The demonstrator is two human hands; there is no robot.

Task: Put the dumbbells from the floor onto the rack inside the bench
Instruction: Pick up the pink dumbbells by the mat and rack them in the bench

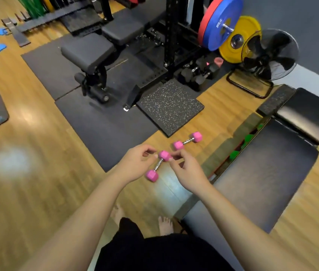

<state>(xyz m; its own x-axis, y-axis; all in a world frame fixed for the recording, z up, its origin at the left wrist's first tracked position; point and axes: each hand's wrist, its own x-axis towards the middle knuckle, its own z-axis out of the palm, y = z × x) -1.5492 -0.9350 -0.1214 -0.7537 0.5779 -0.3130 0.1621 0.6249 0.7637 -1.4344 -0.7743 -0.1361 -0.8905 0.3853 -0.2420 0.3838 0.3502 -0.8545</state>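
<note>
Pink dumbbell [157,166] beside the bench [268,163], its far head pinched between my left hand [135,165] and right hand [188,173], apparently to steady it for the rack inside.

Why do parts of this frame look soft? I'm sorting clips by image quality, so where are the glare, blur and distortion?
Head view: whitish glare patches lie on the wooden floor at left; the hands, left and right, and the near pink dumbbell are slightly motion-blurred; wide-angle distortion tilts the black bench and the power rack; the fan stays fairly sharp.
</note>
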